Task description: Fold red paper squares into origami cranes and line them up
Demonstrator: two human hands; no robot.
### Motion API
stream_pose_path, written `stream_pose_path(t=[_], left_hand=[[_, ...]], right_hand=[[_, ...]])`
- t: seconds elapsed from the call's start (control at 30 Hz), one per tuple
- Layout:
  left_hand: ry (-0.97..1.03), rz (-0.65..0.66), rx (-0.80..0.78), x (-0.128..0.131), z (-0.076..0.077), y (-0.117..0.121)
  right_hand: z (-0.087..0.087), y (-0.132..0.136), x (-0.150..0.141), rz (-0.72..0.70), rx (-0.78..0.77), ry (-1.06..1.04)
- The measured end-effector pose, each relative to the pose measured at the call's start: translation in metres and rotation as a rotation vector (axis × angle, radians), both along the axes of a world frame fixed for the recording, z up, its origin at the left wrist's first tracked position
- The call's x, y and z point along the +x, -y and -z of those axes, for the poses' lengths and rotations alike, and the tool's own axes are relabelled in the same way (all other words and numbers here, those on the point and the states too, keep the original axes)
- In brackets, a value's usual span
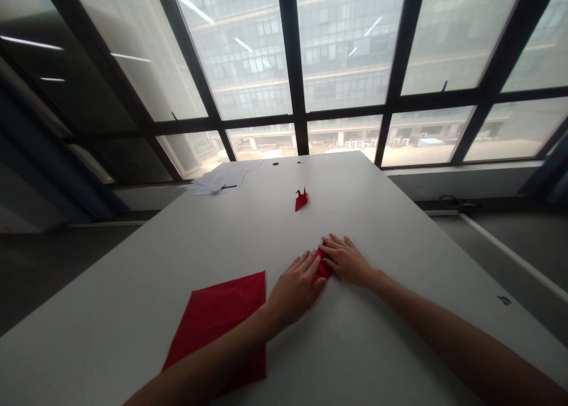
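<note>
A folded piece of red paper (323, 268) lies on the white table, partly covered by both hands. My left hand (296, 289) rests on its left side, fingers stretched out and thumb near the lower edge. From the right, my right hand (348, 260) lies flat across the upper part, its fingers extended. The paper's exact folds are hidden under the fingers. Farther up the table stands a small red origami crane (302, 199). A larger stack or sheet of red paper (222, 317) lies at the left, partly beneath my left forearm.
Loose white papers (219, 178) with a dark pen (229, 187) lie at the table's far left. A small dark label (504, 300) is near the right edge of the white table (399, 234). Large dark-framed windows (248, 51) rise behind the table.
</note>
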State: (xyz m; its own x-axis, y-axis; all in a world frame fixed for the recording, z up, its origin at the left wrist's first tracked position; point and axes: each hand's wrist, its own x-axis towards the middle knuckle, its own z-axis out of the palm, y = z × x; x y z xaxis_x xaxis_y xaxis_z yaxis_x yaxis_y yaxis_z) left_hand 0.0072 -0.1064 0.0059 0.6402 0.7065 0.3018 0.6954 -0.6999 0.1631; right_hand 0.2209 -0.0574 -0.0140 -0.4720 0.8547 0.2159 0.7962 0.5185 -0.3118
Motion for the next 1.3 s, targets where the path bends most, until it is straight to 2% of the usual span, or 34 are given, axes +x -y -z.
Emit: stream_pose_path(t=[0.1,0.2,0.3,0.47,0.63,0.83,0.93,1.03,1.13,1.3], left_hand=[[-0.095,0.106,-0.058,-0.001,0.01,-0.002],[-0.135,0.113,-0.11,-0.003,0.013,-0.002],[-0.125,0.108,-0.12,-0.005,0.009,-0.004],[-0.049,0.073,-0.104,-0.006,-0.001,-0.006],[-0.062,0.032,-0.039,-0.007,-0.007,-0.009],[-0.028,0.06,-0.082,-0.013,-0.012,-0.022],[0.02,-0.019,-0.112,-0.018,-0.015,-0.028],[0.172,-0.117,-0.201,-0.021,-0.016,-0.031],[0.445,-0.136,-0.356,-0.018,-0.018,-0.031],[0.948,-0.166,-0.794,-0.014,-0.02,-0.031]], right_hand=[[0.007,-0.001,0.0,0.021,0.037,-0.015],[0.012,-0.003,0.001,0.079,0.081,-0.076],[0.013,-0.005,0.003,0.084,0.111,-0.137],[0.009,-0.003,0.004,-0.054,0.125,-0.181],[0.007,-0.001,0.003,0.009,0.15,-0.169],[0.007,0.0,0.004,0.031,0.151,-0.166],[0.005,0.002,0.006,0.002,0.131,-0.197],[0.003,0.002,0.007,-0.034,0.076,-0.359],[0.001,-0.002,0.009,-0.022,0.03,-0.527],[0.0,-0.006,0.009,0.012,-0.035,-0.687]])
